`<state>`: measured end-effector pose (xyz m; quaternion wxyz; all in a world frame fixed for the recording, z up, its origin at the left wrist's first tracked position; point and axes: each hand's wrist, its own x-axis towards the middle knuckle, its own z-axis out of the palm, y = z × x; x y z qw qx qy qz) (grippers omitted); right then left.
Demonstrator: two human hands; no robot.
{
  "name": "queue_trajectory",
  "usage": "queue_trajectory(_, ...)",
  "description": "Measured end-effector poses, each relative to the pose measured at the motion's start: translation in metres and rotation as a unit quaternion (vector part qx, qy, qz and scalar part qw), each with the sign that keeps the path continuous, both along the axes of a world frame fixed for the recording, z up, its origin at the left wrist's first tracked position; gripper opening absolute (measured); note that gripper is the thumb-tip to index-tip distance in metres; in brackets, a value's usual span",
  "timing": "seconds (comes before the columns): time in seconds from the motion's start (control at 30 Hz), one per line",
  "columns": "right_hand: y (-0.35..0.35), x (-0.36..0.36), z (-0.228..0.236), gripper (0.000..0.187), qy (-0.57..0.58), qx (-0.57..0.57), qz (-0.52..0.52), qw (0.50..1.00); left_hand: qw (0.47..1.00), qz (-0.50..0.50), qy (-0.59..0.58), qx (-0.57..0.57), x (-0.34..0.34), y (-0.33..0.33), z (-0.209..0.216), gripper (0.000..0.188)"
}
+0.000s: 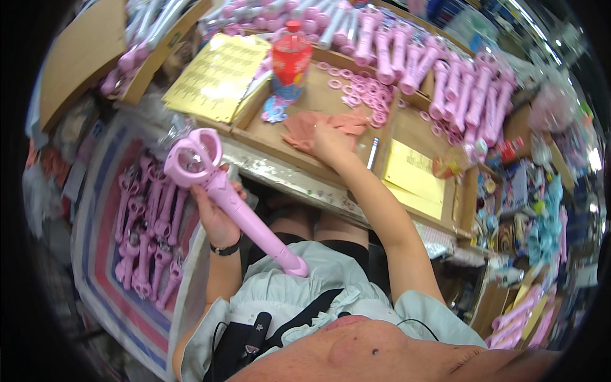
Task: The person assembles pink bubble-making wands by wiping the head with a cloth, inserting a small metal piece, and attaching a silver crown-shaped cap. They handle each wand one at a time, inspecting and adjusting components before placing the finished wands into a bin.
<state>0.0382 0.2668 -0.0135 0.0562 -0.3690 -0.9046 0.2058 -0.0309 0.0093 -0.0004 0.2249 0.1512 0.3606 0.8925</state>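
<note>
A pink plastic toy wand (248, 219) with a ring-shaped head slants across in front of my lap. My left hand (215, 219) is closed around it just below the head, and its handle end reaches down toward my shirt. On the cardboard tray (273, 141) my right hand (332, 145) is closed on a crumpled orange cloth (300, 131); its fingertips are partly hidden in the folds. Loose pink rings (366, 89) are scattered just beyond the cloth. A small blue patterned piece (275, 109) sits to its left, near a red-capped bottle (291, 60).
A striped bag (105, 254) at the left holds several pink wands (149, 223). More wands (388, 51) line the table's far side. Yellow printed sheets (213, 76) lie left of the tray, with a pen (373, 153) and yellow paper (414, 169) to the right.
</note>
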Motion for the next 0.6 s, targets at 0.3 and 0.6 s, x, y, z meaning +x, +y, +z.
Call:
queue_trajectory(0.3, 0.016, 0.097, 0.003, 0.037, 0.427, -0.127, -0.107, 0.889, 0.999, -0.039, -0.019, 0.003, -0.008, 0.000, -0.011, 0.053)
queue_trajectory(0.6, 0.014, 0.193, 0.027, 0.028, 0.120, 0.053, -0.067, 0.989, 0.989, -0.101, -0.067, 0.080, -0.015, 0.008, -0.023, 0.063)
